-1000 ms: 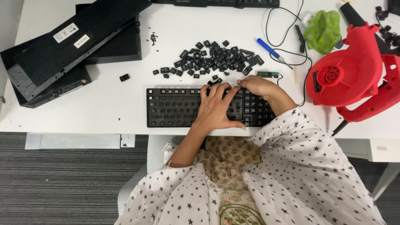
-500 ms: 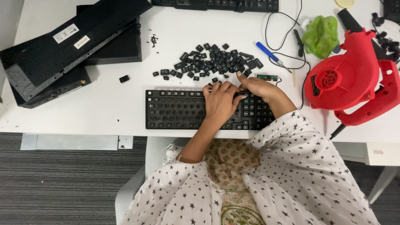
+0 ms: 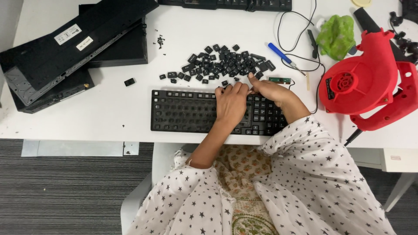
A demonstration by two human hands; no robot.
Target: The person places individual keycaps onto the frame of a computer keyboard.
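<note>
Black plastic makes up the keyboard (image 3: 191, 111), which lies near the desk (image 3: 109, 109)'s front edge with its long axis running left to right, parallel to that edge. Its left part shows bare sockets with the caps off, while keys remain at the right end. The middle of it is hidden under both hands. The left hand (image 3: 230, 102) rests palm down on the keyboard, fingers curled toward its back edge; whether they pinch a cap cannot be told. The right hand (image 3: 270, 89) crosses over from the right, its fingertips bunched at the back edge of the keyboard, touching the near fringe of the pile of loose keycaps (image 3: 224, 63); what it grips, if anything, is too small to make out. 1 stray keycap (image 3: 129, 82) sits apart to the left. Dismantled keyboard shells (image 3: 69, 48) are stacked at the back left corner, partly cut off. A red blower (image 3: 365, 82) lies at the right edge, and a second keyboard (image 3: 235, 4) is cropped at the back edge.
</note>
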